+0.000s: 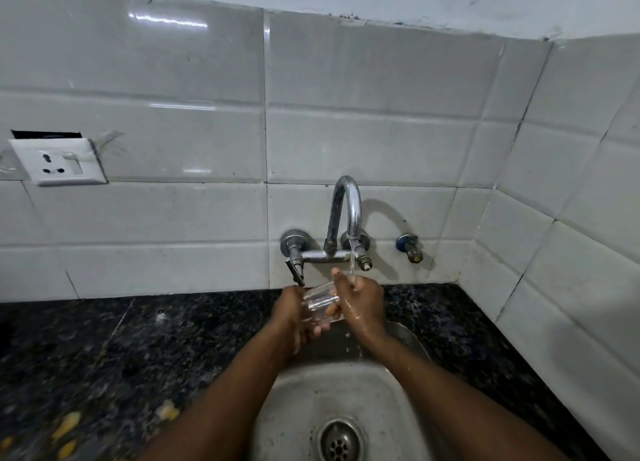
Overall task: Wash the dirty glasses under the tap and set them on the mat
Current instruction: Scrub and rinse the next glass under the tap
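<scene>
**A:** Why is the glass (pixel 320 303) held so high, at about twelve o'clock from the drain (pixel 341 441), rather than down in the sink (pixel 301 401)?

**B:** My guess is that it needs to sit close to the tap (pixel 346 211) spout. The thin stream of water (pixel 352 266) falls just to the three o'clock side of the glass and lands on the right hand (pixel 362 304), so the rinse reaches the glass by way of wet fingers (it seems more a rub than a fill).

**A:** And the tilt?

**B:** The glass lies nearly on its side, with what looks like its mouth toward three o'clock, probably so the right hand can work at the rim. It is blurred, so I can't say for sure which end is which.

**A:** Where does it sit against the fingers?

**B:** Between the two hands. The left hand (pixel 292 313) is at nine o'clock of the glass, curled around its body from below and behind; a few fingertips (pixel 320 329) show under it at six o'clock. That hand carries the weight. The right hand is closed against the three o'clock end, thumb up at twelve; whether any of its fingers go inside I cannot tell.

**A:** Neither hand is spread, then?

**B:** No, both are wrapped on the glass, touching it.

**A:** And the mat?

**B:** Not in view. Only dark speckled counter (pixel 138 339) lies to either side of the sink, so setting down seems some way off.
</scene>
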Demonstrator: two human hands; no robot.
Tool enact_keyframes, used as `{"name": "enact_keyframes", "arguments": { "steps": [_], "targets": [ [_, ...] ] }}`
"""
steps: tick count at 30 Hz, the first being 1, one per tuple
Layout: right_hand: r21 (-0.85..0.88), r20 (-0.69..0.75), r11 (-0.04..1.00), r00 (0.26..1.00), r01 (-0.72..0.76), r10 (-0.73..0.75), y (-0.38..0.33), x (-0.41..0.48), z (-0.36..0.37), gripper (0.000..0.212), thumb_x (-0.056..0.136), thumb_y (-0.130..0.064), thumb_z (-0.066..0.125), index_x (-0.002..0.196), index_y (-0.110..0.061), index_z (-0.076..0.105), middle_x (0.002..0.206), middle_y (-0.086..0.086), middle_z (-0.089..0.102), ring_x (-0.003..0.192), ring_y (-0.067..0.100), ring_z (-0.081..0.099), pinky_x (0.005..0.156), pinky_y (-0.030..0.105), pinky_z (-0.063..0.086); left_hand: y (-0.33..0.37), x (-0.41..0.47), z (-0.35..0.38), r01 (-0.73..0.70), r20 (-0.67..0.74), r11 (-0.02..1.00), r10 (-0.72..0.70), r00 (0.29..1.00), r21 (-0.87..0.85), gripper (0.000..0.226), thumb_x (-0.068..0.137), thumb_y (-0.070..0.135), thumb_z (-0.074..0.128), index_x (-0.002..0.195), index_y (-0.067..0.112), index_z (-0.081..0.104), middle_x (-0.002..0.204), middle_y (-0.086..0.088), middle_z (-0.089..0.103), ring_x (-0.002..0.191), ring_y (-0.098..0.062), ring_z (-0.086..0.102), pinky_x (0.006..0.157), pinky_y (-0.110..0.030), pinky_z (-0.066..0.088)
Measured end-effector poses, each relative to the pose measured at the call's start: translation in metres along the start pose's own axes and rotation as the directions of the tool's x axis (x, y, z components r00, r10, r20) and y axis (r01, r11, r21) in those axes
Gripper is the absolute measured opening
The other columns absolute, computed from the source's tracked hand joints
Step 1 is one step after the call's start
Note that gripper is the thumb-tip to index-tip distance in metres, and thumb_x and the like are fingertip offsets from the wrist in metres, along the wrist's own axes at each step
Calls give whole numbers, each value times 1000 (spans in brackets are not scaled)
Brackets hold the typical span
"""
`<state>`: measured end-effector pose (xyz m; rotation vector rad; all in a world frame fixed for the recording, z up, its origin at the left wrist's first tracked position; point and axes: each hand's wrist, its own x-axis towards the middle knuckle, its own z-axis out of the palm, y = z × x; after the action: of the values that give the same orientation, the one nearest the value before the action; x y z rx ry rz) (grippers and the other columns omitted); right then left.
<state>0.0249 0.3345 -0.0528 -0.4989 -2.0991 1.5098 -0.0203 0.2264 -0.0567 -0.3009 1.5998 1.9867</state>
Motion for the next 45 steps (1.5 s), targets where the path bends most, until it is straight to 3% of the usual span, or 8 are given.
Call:
{"name": "enact_keyframes", "arguments": {
  "steps": [4,7,14,18,22,32,40,45],
  "targets": [
    [-16,-63,997,995,-72,71,-4,6,9,49,97,-49,47,70,-12,63,66,9,69,58,26,68,59,43,59,-6,13,-4,-247,-163,967,254,953,62,38,97,36,45,98,4,65,80,-15,71,59,-26,64,47,-33,53],
    [225,22,920,946,-321,324,-18,12,4,32,100,-30,51,82,-7,64,73,10,68,50,17,62,44,25,51,-10,11,-8,-607,-135,528,809,572,594,28,96,41,58,94,14,66,85,-1,69,77,-20,65,65,-29,53],
    [-162,-87,977,984,139,-155,-9,0,6,44,99,-40,50,65,-13,60,56,2,63,48,15,64,49,32,54,9,-4,-4,-105,-54,967,121,991,231,41,96,38,43,91,4,65,72,-13,64,44,-18,46,40,-21,34],
    [187,-59,972,986,-142,156,-19,7,2,38,100,-33,51,75,-7,62,60,5,64,48,16,63,50,28,52,-6,-10,3,-575,-238,641,746,622,509,26,96,32,59,86,9,67,78,-6,67,71,-22,61,58,-26,38],
    [-299,0,881,923,366,-384,-6,6,-3,48,96,-49,47,63,-16,55,51,-3,56,44,9,57,43,27,46,8,-7,1,-83,-40,980,91,995,182,38,99,34,37,87,8,60,67,-7,62,45,-15,45,38,-20,33],
    [-552,737,80,530,830,-418,-44,39,-29,38,100,-37,39,76,-16,61,67,1,62,55,16,56,59,27,43,-38,9,-13,256,47,965,-258,965,50,57,101,50,35,114,-1,57,93,-21,63,75,-34,60,62,-38,51],
    [-196,76,936,957,291,-281,-8,14,-9,38,100,-33,51,65,-19,57,58,3,61,52,20,60,57,41,53,-9,-4,12,-27,108,955,61,992,-297,37,87,39,55,89,4,64,86,-15,68,64,-28,59,48,-28,47],
    [164,179,895,905,-414,385,17,-4,-1,39,104,-39,37,101,-14,66,100,8,70,87,19,64,73,32,52,21,-14,11,-362,-151,541,688,710,759,25,88,39,58,85,16,66,84,-4,69,71,-20,58,64,-28,44]
  ]
}}
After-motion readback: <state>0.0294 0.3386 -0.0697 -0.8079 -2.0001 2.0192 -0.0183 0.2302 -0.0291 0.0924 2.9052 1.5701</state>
